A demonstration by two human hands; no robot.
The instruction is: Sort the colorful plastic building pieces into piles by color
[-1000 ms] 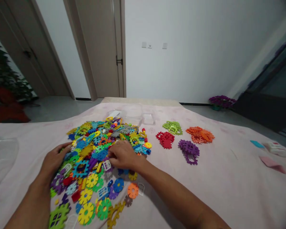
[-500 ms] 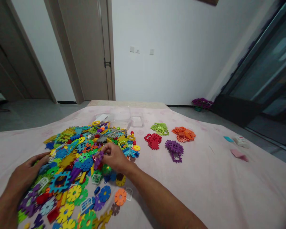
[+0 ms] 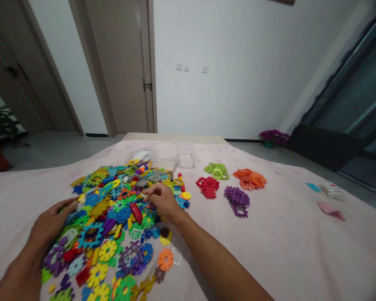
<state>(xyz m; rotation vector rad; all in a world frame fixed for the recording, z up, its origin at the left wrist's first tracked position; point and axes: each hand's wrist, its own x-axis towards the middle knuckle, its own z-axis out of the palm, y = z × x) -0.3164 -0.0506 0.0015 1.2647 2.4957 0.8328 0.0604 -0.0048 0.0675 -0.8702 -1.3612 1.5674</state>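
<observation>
I'm apparently picking over the pile (image 3: 108,211), right hand (image 3: 163,201) right of its centre at a white piece (image 3: 144,195), pinch unclear, left hand (image 3: 50,221) spread along its left edge; lifting needs a light touch.

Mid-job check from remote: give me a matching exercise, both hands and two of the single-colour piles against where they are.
1. left hand
2. right hand
3. orange pile
4. purple pile

A. farther right than the purple pile
B. at the left edge of the mixed heap
C. right of the red pile, lower in the picture
D. over the right part of the mixed heap

Pairs: 1-B, 2-D, 3-A, 4-C
</observation>
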